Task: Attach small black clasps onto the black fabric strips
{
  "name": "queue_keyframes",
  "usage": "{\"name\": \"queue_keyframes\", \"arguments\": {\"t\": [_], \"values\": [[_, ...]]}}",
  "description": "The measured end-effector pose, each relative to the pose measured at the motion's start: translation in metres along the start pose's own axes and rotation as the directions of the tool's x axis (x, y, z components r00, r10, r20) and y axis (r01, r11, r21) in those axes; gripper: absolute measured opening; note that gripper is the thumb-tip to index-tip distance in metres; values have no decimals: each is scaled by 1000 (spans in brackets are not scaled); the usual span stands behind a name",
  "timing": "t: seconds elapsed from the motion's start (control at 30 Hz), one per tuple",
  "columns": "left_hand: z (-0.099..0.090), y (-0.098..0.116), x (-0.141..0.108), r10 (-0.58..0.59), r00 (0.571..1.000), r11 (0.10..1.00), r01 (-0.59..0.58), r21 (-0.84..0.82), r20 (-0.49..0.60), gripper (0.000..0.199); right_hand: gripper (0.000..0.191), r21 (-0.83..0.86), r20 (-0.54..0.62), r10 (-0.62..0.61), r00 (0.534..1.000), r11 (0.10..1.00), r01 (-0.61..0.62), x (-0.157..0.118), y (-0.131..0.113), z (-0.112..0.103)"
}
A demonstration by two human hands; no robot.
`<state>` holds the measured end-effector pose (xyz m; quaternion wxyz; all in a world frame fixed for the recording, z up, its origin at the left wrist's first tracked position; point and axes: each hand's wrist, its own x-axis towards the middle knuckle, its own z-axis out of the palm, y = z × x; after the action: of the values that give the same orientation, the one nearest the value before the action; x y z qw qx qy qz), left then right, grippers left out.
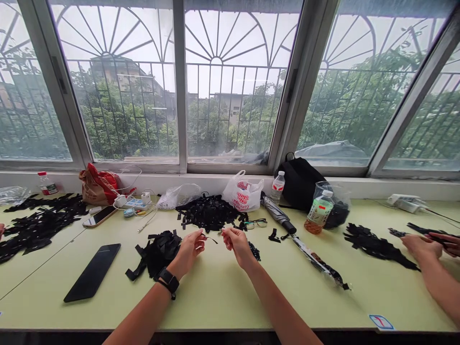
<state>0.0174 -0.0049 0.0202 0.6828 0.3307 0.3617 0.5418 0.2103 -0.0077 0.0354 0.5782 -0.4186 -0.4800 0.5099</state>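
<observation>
My left hand (pixel 191 248), with a black watch on its wrist, pinches a thin black strip (pixel 212 238) that sticks out to the right from the fingertips. A short gap away, my right hand (pixel 235 243) is closed in a pinch; something tiny may be at its fingertips, too small to make out. Beyond both hands lies a big pile of black strips (pixel 206 211). A second heap of black strips (pixel 161 251) rests beside my left hand. Small dark pieces (pixel 254 250) lie partly hidden behind my right wrist.
A black flat slab (pixel 92 273) and a phone (pixel 99 216) lie to the left. Behind stand a white plastic bag (pixel 242 194) and glasses (pixel 256 223). An umbrella (pixel 278 215) and a drink bottle (pixel 318 212) are to the right. Another person's hands (pixel 424 248) work at the far right.
</observation>
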Motion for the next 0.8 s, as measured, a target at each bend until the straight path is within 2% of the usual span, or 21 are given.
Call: {"name": "queue_keyframes", "arguments": {"t": [0.1,0.17,0.23,0.3,0.4,0.47,0.6,0.7,0.8], "values": [[-1,0,0,3,1000,1000,-3,-9,1,32,39,-141,-116,-137,984,983,121,8,-5,-17],[-1,0,0,5,1000,1000,-5,-9,5,30,40,-343,-205,-299,932,914,218,15,-8,-37],[-1,0,0,3,1000,1000,-3,-6,12,30,38,-519,-241,-392,888,825,224,23,-8,-58],[0,0,-1,4,1000,1000,-4,0,16,29,34,-601,-230,-353,907,785,153,28,-4,-77],[1,1,-2,20,999,1000,-20,13,31,31,24,-754,-157,-298,942,652,80,31,4,-92],[2,1,-2,28,999,999,-28,19,28,35,19,-829,-108,-269,957,556,62,30,9,-93],[5,5,-4,30,999,1000,-30,2,29,41,15,-899,-21,-233,972,431,84,29,16,-87],[6,5,-7,61,994,998,-61,-3,86,37,14,-940,-17,-264,964,333,75,29,20,-84],[5,1,-8,105,985,994,-108,10,136,34,12,-955,-33,-285,958,290,54,30,24,-84]]}}
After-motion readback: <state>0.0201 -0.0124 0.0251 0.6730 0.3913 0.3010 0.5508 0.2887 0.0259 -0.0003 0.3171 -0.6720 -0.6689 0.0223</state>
